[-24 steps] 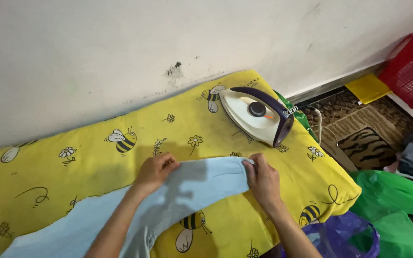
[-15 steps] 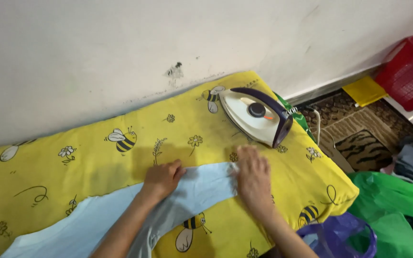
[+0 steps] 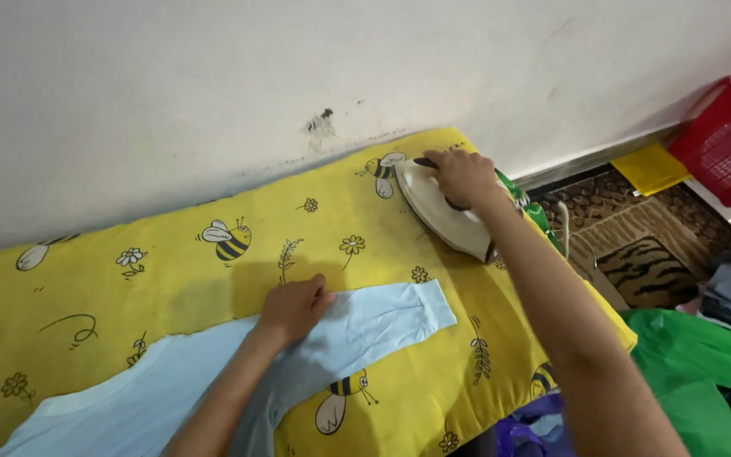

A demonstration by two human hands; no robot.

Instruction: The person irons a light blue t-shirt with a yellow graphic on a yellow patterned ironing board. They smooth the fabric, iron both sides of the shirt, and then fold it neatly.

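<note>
A light blue garment (image 3: 365,326) lies flat on a yellow cover printed with bees and flowers (image 3: 171,279), one sleeve reaching right. My left hand (image 3: 292,307) presses flat on that sleeve near its upper edge. My right hand (image 3: 464,176) is closed around the dark handle of a white clothes iron (image 3: 442,216), which rests on the cover at the far right end, near the wall.
A white wall runs behind the board. To the right, on the floor, are a patterned rug (image 3: 636,245), a red plastic basket (image 3: 729,140), a yellow cloth (image 3: 651,167), a green bag (image 3: 704,372) and a purple bag (image 3: 526,427).
My right hand left the sleeve's end and moved up to grip the iron's handle. My left hand stayed pressing on the sleeve, which now lies flatter.
</note>
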